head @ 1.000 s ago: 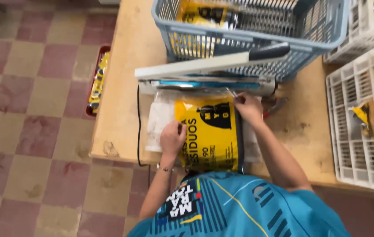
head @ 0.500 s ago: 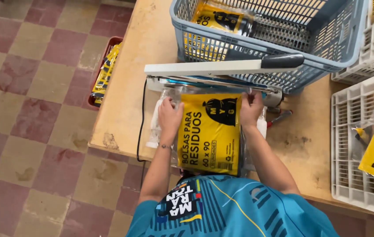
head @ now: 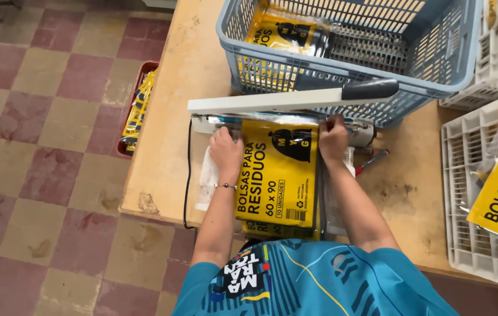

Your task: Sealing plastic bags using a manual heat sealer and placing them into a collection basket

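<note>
A flat yellow packet of plastic bags (head: 278,172) lies on the wooden table (head: 170,134), its top edge in the jaw of a white heat sealer (head: 284,120) whose lever arm with a black handle (head: 369,89) is raised. My left hand (head: 225,149) grips the packet's upper left corner. My right hand (head: 333,139) holds its upper right corner at the sealer bar. A second yellow packet shows under its near end.
A blue plastic basket (head: 342,64) with a yellow packet inside stands behind the sealer. White crates (head: 471,199) with more yellow packets sit at the right. A red tray (head: 138,105) of packets lies on the tiled floor at the left. A black cable (head: 187,175) runs off the table's edge.
The packet was turned flat and slid forward into the sealer's jaw. Both hands moved up to its top corners. The view shifted left and closer.
</note>
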